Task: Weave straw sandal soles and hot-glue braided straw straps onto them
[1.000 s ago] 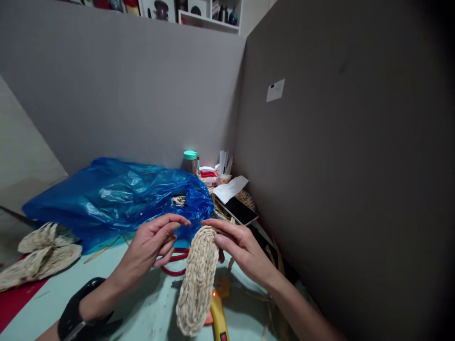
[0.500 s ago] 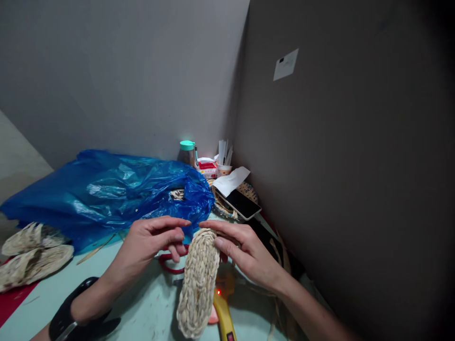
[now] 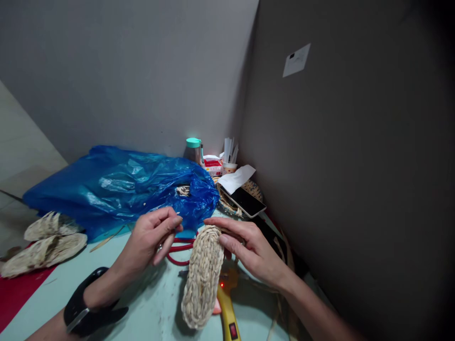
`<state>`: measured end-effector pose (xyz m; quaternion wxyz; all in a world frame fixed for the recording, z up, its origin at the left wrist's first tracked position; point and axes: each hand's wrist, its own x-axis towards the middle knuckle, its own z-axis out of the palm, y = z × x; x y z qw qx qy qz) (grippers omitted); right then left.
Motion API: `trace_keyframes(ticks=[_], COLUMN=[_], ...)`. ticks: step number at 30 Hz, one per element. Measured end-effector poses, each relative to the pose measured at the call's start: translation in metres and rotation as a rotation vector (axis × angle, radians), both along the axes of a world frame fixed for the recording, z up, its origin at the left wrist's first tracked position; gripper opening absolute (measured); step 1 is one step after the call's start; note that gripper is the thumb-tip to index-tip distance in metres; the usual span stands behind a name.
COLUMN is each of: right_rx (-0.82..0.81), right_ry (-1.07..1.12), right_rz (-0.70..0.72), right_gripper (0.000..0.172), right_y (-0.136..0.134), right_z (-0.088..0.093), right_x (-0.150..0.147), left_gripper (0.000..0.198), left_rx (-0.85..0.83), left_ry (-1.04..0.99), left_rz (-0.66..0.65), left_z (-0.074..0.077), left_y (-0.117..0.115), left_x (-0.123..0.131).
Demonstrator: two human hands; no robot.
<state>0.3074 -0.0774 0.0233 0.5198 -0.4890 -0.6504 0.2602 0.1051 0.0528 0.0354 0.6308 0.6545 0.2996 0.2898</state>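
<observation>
My right hand (image 3: 250, 248) grips the top end of a braided straw shoe sole (image 3: 202, 279), thumb on its face and fingers behind. The sole hangs almost upright, its long oval facing me. To the left, my left hand (image 3: 158, 234) is apart from the sole, thumb and index finger pinched together; a tiny pale speck shows at the tips, too small to name. Behind the sole lie red-handled scissors (image 3: 177, 260), partly covered. A yellow glue gun (image 3: 227, 312) with a lit red light rests beside the sole's lower end.
A blue plastic bag (image 3: 117, 184) spreads across the back. Straw slippers (image 3: 46, 253) lie at the left on red cloth. In the back corner stand a green-lidded bottle (image 3: 193, 149), a tissue pack (image 3: 213, 166), a paper cup (image 3: 230, 168) and a phone (image 3: 245, 202). Walls close the back and right.
My left hand has drawn away from the top of the sole, and its fingers have closed into a pinch. My right hand keeps its hold. The view has shifted slightly.
</observation>
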Motion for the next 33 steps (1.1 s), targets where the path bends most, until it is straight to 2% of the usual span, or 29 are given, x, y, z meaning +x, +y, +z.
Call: trace_keyframes(ticks=[4, 9, 11, 15, 19, 25, 31, 33], right_rx=[-0.023, -0.058, -0.064, -0.070, -0.075, -0.074, -0.074, -0.066], right_ry=[-0.007, -0.014, -0.018, -0.040, -0.078, -0.097, -0.099, -0.101], right_rz=[0.009, 0.035, 0.044, 0.057, 0.074, 0.089, 0.125, 0.133], right_gripper=[0.032, 0.032, 0.032, 0.032, 0.031, 0.030, 0.030, 0.030], right_y=[-0.003, -0.003, -0.002, -0.001, -0.001, -0.001, 0.002, 0.003], right_z=[-0.001, -0.006, -0.007, -0.005, 0.004, 0.017, 0.023, 0.024], right_x=[-0.001, -0.004, -0.006, -0.014, -0.024, -0.034, -0.043, -0.045], left_gripper=[0.050, 0.020, 0.011, 0.017, 0.025, 0.033, 0.026, 0.024], left_rx=[0.070, 0.156, 0.208, 0.204, 0.163, 0.015, 0.203, 0.202], left_ry=[-0.028, 0.015, 0.046, 0.052, 0.068, -0.058, 0.047, 0.022], left_rz=[0.061, 0.007, -0.030, -0.001, 0.050, 0.052, -0.075, -0.078], left_z=[0.013, 0.030, 0.030, 0.022, 0.019, 0.025, 0.025, 0.025], left_y=[-0.004, -0.010, -0.011, -0.013, -0.017, -0.024, -0.028, -0.027], left_x=[-0.020, -0.058, -0.072, -0.089, -0.087, -0.074, -0.072, -0.071])
